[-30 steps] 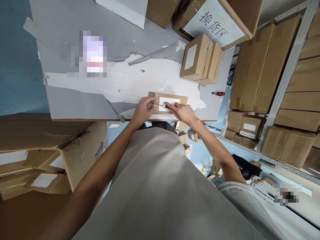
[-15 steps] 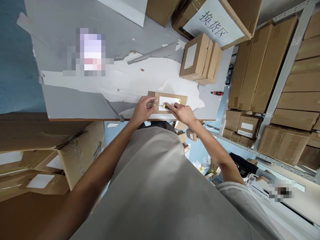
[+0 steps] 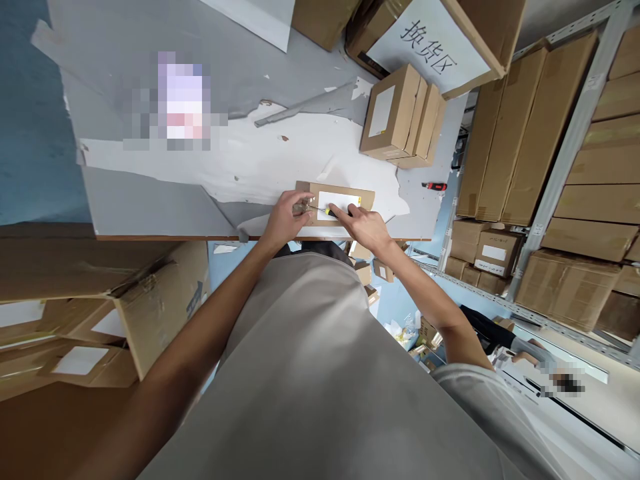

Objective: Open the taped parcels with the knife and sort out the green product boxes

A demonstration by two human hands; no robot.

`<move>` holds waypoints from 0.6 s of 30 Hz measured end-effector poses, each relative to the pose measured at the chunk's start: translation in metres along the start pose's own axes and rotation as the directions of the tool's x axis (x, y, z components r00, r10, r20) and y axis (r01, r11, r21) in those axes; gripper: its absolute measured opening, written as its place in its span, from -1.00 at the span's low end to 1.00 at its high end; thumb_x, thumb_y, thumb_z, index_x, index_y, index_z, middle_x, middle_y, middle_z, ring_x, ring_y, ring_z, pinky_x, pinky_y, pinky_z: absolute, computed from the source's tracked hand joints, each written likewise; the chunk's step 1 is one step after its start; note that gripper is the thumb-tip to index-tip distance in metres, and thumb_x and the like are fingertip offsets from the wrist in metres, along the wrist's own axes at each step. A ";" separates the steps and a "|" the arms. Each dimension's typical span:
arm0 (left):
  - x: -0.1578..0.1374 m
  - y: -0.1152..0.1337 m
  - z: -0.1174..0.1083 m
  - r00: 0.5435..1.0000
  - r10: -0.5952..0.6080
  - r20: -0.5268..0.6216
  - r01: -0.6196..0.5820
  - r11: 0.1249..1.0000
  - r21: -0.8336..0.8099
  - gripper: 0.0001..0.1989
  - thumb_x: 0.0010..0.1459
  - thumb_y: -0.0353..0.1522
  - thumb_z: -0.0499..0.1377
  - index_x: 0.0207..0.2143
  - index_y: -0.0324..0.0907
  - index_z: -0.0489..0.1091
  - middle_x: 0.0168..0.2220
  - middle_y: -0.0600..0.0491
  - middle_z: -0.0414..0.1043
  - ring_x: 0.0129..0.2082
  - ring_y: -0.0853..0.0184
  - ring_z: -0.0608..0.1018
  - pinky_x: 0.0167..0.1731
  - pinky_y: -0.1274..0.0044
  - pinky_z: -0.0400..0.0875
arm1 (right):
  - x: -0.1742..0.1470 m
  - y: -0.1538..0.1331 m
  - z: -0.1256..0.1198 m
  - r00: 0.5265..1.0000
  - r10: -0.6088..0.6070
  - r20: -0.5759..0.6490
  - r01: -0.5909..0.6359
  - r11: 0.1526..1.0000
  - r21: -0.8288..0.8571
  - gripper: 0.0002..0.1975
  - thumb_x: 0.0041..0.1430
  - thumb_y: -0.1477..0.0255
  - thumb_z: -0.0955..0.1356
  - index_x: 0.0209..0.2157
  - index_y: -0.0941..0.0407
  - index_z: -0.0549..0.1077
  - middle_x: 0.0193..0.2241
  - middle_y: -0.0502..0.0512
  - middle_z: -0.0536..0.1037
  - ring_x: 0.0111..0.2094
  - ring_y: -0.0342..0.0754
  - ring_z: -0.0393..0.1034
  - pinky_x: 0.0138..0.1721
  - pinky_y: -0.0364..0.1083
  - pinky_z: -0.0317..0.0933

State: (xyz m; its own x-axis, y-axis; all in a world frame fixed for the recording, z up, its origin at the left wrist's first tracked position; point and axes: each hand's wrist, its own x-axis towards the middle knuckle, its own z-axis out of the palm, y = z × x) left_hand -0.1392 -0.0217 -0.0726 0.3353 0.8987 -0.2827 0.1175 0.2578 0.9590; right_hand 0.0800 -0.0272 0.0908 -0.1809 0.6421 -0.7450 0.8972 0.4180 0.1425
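My right hand [image 3: 369, 227] is closed around the yellow-and-black handle of a screwdriver [image 3: 330, 212], its thin shaft pointing left. The tip reaches a small greyish, see-through part [image 3: 301, 208] pinched in the fingers of my left hand [image 3: 285, 217]. What kind of part it is, I cannot make out. Both hands are over a flat cardboard box [image 3: 367, 198] with a white label [image 3: 342, 199], lying at the near edge of the table.
Stacked cardboard boxes [image 3: 387, 120] stand behind, below a box with a handwritten sign [image 3: 425, 47]. A red-and-black box cutter [image 3: 434, 187] lies right on the table [image 3: 150, 207]. Shelves of cartons [image 3: 590, 200] line the right side. An open carton [image 3: 165, 313] stands left. Another person [image 3: 530, 353] is at lower right.
The screwdriver's shaft has tilted slightly against the small part. Both hands otherwise hold nearly the same place. The person at lower right has shifted a little.
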 end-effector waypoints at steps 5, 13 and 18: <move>-0.002 0.002 0.000 1.000 -0.006 -0.003 0.006 1.000 -0.005 -0.51 0.27 -0.29 0.34 0.25 -0.09 0.60 0.29 -0.13 0.49 0.20 0.10 0.65 0.17 0.29 0.75 | 0.002 -0.003 -0.013 0.999 -0.030 0.016 0.031 0.999 -0.042 -0.26 0.64 0.56 0.05 0.73 -0.08 -0.01 0.25 0.39 0.57 0.14 0.22 0.56 0.03 0.02 0.43; -0.003 0.005 0.002 0.999 -0.011 -0.031 0.012 0.999 0.030 -0.51 0.28 -0.26 0.32 0.24 -0.10 0.60 0.31 -0.15 0.50 0.21 0.06 0.64 0.14 0.27 0.74 | 0.004 0.006 -0.036 0.995 -0.090 0.034 0.092 0.995 -0.041 -0.35 0.66 0.55 0.11 0.65 -0.03 0.15 0.21 0.39 0.62 0.03 0.20 0.66 -0.04 0.02 0.39; -0.004 0.005 0.004 0.997 -0.019 -0.069 0.022 0.998 0.053 -0.51 0.28 -0.24 0.32 0.24 -0.11 0.61 0.33 -0.15 0.51 0.20 0.06 0.65 0.11 0.29 0.75 | 0.001 0.020 -0.034 0.996 -0.083 0.044 0.084 0.996 -0.036 -0.38 0.65 0.57 0.13 0.61 -0.01 0.23 0.18 0.40 0.65 0.07 0.21 0.67 -0.03 0.02 0.38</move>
State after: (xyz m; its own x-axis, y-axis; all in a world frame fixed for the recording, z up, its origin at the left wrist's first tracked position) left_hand -0.1365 -0.0257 -0.0663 0.2676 0.9162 -0.2984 0.1741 0.2586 0.9502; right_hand 0.0841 0.0041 0.1150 -0.2364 0.5763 -0.7823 0.8637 0.4934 0.1025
